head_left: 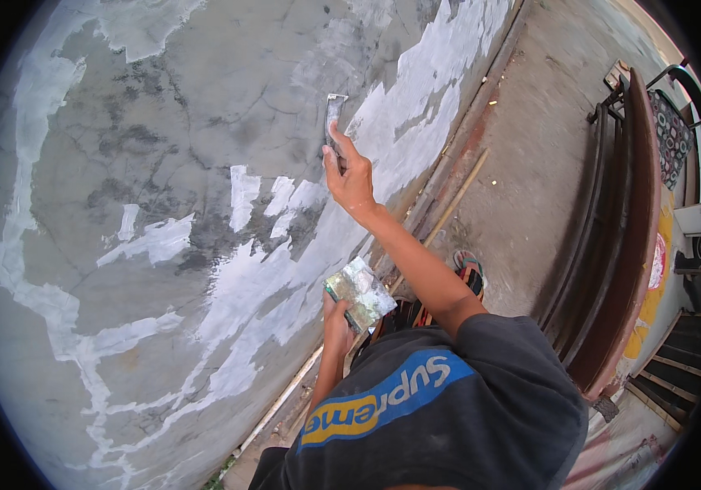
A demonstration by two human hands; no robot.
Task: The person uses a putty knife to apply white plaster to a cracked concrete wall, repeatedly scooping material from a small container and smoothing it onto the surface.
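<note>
A grey, cracked wall [228, 155] with streaks of white filler [269, 278] takes up the left half of the head view. My right hand [354, 180] is raised in front of it, fingers closed round a narrow putty knife [335, 113]. The blade points up, with a little white paste along its end; I cannot tell whether it touches the wall. Lower down, close to my body, my left hand [336, 327] grips a small flat board [362, 296] by its edge. White paste smears the top of that board.
Along the wall's foot runs a ledge [481, 106], with a long stick [448, 208] lying beside it. My sandalled foot [469, 265] stands on the concrete floor [522, 188]. To the right is a long brown bench [636, 245], with a patterned cushion [670, 139] behind it.
</note>
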